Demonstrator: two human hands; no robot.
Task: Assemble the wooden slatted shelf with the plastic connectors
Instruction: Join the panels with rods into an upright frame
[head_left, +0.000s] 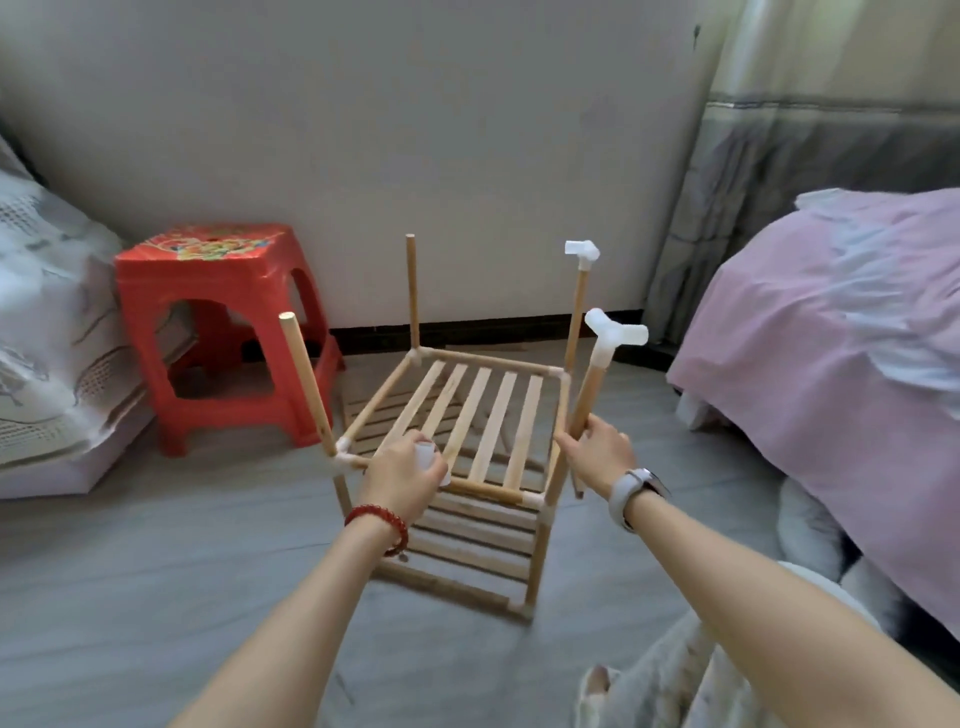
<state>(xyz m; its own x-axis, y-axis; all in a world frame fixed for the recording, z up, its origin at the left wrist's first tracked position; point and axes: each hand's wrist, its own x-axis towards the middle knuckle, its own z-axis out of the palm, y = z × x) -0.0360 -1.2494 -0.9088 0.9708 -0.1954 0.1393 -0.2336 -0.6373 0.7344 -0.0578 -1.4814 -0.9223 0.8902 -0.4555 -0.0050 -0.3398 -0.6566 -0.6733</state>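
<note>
On a grey floor, between a red plastic stool (218, 332) and a bed with a pink cover (831, 364), stands a half-built wooden shelf (457, 415). It has two tiers of flat, pale slats framed by round dowels, joined at the corners by small white plastic connectors. Four dowel posts rise from the upper tier. The two on the left end bare; the far right post carries a white elbow-shaped connector (583, 252), and the near right post (587, 400) carries a three-armed white connector (615, 332). The left hand (405, 475), with a red bead bracelet at the wrist, curls its fingers around a loose white connector (430, 457) just above the front rail. The right hand (597, 452), wearing a pale watch, grips the near right post low down, fingers wrapped around the wood.
</note>
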